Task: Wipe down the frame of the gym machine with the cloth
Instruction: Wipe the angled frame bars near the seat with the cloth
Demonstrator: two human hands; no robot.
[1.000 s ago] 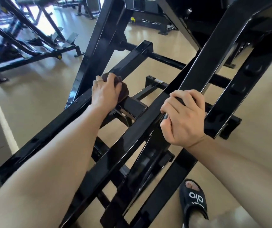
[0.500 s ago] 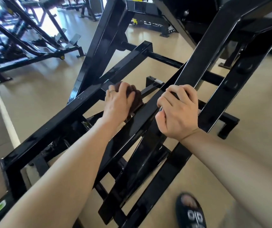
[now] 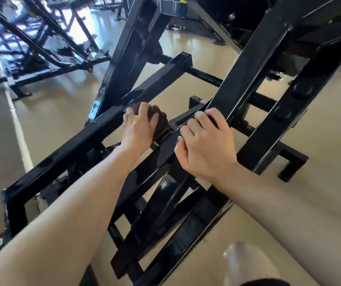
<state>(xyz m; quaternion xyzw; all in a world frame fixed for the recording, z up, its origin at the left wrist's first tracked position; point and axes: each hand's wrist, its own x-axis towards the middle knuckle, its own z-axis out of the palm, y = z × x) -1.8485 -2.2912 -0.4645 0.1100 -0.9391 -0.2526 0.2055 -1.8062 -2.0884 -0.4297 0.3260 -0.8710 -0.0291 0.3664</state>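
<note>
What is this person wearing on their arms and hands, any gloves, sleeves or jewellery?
No gloves and no sleeves: both forearms are bare to the frame's edge. The left hand wears a thin ring on one finger. The right hand shows no ring, and its thumbnail looks painted dark.

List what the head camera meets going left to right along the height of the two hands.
Pale painted floor line → long black square frame tube → left hand → dark brown cloth under it → right hand gripping a black slanted beam → bolted black upright → beige floor.
</note>
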